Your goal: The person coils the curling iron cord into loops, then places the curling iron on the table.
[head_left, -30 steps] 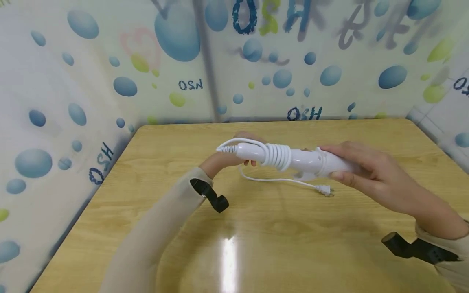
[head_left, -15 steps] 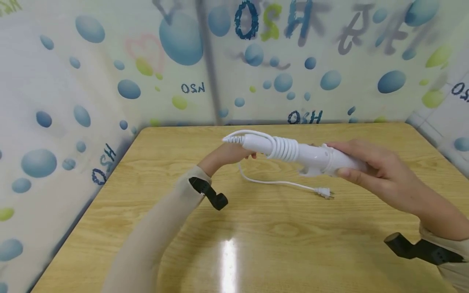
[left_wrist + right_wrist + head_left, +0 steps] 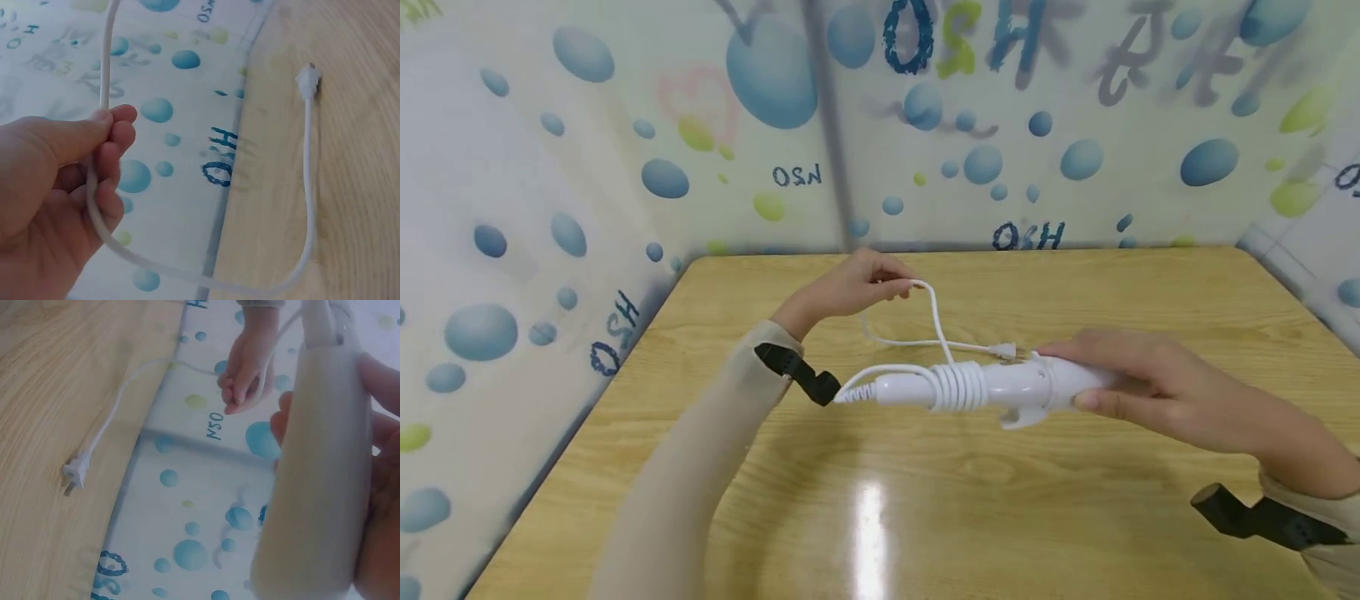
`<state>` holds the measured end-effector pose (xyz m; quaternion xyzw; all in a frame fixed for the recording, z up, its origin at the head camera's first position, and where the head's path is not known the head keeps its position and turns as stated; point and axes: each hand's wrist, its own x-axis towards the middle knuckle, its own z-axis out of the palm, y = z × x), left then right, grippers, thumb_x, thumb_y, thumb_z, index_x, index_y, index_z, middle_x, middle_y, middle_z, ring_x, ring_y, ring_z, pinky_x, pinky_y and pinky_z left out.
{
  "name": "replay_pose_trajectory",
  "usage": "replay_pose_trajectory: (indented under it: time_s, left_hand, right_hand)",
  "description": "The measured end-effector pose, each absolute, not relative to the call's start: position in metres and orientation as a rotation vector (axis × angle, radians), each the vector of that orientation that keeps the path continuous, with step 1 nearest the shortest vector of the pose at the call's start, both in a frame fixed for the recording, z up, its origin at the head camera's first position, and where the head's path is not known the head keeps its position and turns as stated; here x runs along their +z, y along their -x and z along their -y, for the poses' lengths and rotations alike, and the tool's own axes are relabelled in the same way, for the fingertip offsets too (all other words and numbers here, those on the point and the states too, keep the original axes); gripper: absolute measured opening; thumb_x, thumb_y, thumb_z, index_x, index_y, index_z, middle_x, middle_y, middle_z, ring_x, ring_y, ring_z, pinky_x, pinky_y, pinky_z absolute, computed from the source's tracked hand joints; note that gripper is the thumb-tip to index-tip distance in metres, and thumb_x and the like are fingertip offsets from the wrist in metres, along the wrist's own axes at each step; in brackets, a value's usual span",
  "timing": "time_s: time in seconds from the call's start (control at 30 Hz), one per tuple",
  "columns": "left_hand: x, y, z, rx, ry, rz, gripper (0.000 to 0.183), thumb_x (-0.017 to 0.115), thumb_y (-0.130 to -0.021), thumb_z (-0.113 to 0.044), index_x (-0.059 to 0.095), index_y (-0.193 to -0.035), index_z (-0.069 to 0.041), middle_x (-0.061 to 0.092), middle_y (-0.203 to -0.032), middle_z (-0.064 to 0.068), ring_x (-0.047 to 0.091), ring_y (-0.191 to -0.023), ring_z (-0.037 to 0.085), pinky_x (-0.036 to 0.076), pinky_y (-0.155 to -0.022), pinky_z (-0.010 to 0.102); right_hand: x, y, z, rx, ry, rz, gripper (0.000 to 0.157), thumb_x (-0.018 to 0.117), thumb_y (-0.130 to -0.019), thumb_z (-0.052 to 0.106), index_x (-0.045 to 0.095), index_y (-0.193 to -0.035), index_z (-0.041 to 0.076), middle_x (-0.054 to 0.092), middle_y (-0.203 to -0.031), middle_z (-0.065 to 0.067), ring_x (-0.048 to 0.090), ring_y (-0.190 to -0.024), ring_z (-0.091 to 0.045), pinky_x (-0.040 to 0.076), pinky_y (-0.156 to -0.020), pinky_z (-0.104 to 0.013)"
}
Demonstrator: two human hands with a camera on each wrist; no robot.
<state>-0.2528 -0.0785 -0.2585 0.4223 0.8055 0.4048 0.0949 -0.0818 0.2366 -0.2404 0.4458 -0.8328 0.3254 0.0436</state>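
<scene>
A white wand-shaped electric appliance [image 3: 1011, 386] lies level over the table, its power cord wound in several turns round the narrower part. My right hand [image 3: 1180, 396] grips its thick end, thumb on the near side and fingers over the far side. In the right wrist view, the smooth thick body [image 3: 319, 475] fills the foreground. My left hand [image 3: 853, 287] pinches the white cord [image 3: 105, 69] between thumb and fingers, behind the appliance. From that pinch one stretch runs down to the coils; the other hangs to the two-pin plug [image 3: 308, 82]. A small tab [image 3: 1024, 417] juts from the appliance's near side.
The wooden table [image 3: 970, 508] carries a bright light reflection at its front. Behind and to the left stand walls covered in a bubble-printed sheet [image 3: 700, 200]. Black camera mounts [image 3: 797, 372] are strapped on both sleeves.
My left hand has come out from behind the appliance, moving left and up with the cord pinched, pulling a stretch away from the coils. The appliance has dropped lower, and the plug has shifted left.
</scene>
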Motion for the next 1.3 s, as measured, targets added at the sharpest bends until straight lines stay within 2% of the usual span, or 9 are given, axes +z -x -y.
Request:
replay_pose_trajectory:
  time_s: [0.1,0.2,0.33,0.43,0.5,0.7,0.83,1.07,1.3]
  left_hand:
    - [-0.251,0.249,0.082,1.217,-1.239,-2.402,0.019,0.056,-0.092,-0.009,0.068,-0.102,0.001,0.064,-0.078,0.007,0.056,-0.064,0.023,0.047,-0.059,0.031]
    - [-0.243,0.244,0.084,1.218,-1.212,-2.455,0.018,0.063,-0.088,-0.019,0.072,-0.094,-0.004,0.060,-0.063,0.006,0.048,-0.048,0.023,0.041,-0.045,0.030]
    - [-0.231,0.237,0.082,1.223,-1.245,-2.495,0.015,0.069,-0.083,-0.024,0.074,-0.085,-0.010,0.039,-0.045,0.003,0.031,-0.038,0.017,0.027,-0.039,0.026]
    - [-0.223,0.229,0.078,1.244,-1.268,-2.493,0.013,0.071,-0.082,-0.023,0.074,-0.082,-0.010,0.027,-0.044,0.000,0.023,-0.038,0.013,0.023,-0.041,0.025]
    - [-0.219,0.222,0.075,1.270,-1.265,-2.470,0.012,0.071,-0.081,-0.020,0.074,-0.083,-0.009,0.025,-0.044,0.000,0.020,-0.039,0.013,0.019,-0.042,0.025]
    - [-0.210,0.198,0.066,1.350,-1.274,-2.397,0.008,0.071,-0.081,-0.015,0.074,-0.083,-0.008,0.026,-0.044,0.001,0.023,-0.037,0.013,0.022,-0.040,0.025]
    - [-0.210,0.186,0.062,1.367,-1.306,-2.350,0.006,0.070,-0.081,-0.012,0.073,-0.082,-0.007,0.028,-0.043,0.003,0.028,-0.036,0.015,0.027,-0.038,0.026]
    - [-0.217,0.173,0.056,1.388,-1.236,-2.279,0.005,0.071,-0.081,-0.010,0.073,-0.081,-0.005,0.033,-0.043,0.002,0.034,-0.036,0.017,0.032,-0.037,0.026]
    - [-0.226,0.160,0.049,1.493,-1.124,-2.177,0.008,0.071,-0.080,-0.007,0.073,-0.085,-0.001,0.033,-0.042,0.001,0.033,-0.035,0.016,0.029,-0.036,0.025]
  right_hand:
    - [-0.244,0.082,-0.234,0.953,-1.383,2.621,0.052,0.062,-0.084,0.000,0.049,-0.133,0.014,0.055,-0.107,0.008,0.050,-0.077,-0.004,0.042,-0.058,-0.021]
    - [-0.246,0.084,-0.231,0.856,-1.416,2.719,0.047,0.061,-0.088,0.010,0.049,-0.133,0.019,0.055,-0.110,0.011,0.050,-0.081,-0.003,0.042,-0.063,-0.023]
    - [-0.250,0.090,-0.227,0.700,-1.471,2.779,0.042,0.060,-0.090,0.018,0.051,-0.131,0.019,0.055,-0.108,0.012,0.048,-0.080,-0.002,0.041,-0.063,-0.024]
    - [-0.253,0.095,-0.227,0.528,-1.424,2.821,0.041,0.061,-0.089,0.024,0.054,-0.129,0.017,0.056,-0.105,0.011,0.046,-0.077,-0.001,0.040,-0.062,-0.026]
    - [-0.255,0.100,-0.229,0.449,-1.360,2.881,0.041,0.062,-0.089,0.026,0.056,-0.127,0.015,0.058,-0.107,0.008,0.048,-0.078,-0.003,0.041,-0.062,-0.028]
    - [-0.265,0.116,-0.234,0.389,-1.053,3.043,0.042,0.062,-0.088,0.026,0.057,-0.126,0.008,0.060,-0.099,0.004,0.047,-0.072,-0.007,0.040,-0.059,-0.030]
    - [-0.269,0.124,-0.237,0.456,-0.876,3.080,0.044,0.060,-0.090,0.029,0.055,-0.127,0.005,0.061,-0.103,-0.004,0.051,-0.075,-0.011,0.041,-0.061,-0.034]
    - [-0.275,0.134,-0.241,0.470,-0.772,3.028,0.047,0.057,-0.092,0.031,0.052,-0.129,0.004,0.061,-0.106,-0.012,0.055,-0.082,-0.020,0.044,-0.064,-0.040]
    - [-0.271,0.140,-0.243,0.458,-0.668,2.918,0.050,0.055,-0.093,0.030,0.046,-0.134,0.004,0.057,-0.112,-0.021,0.056,-0.088,-0.030,0.044,-0.065,-0.046]
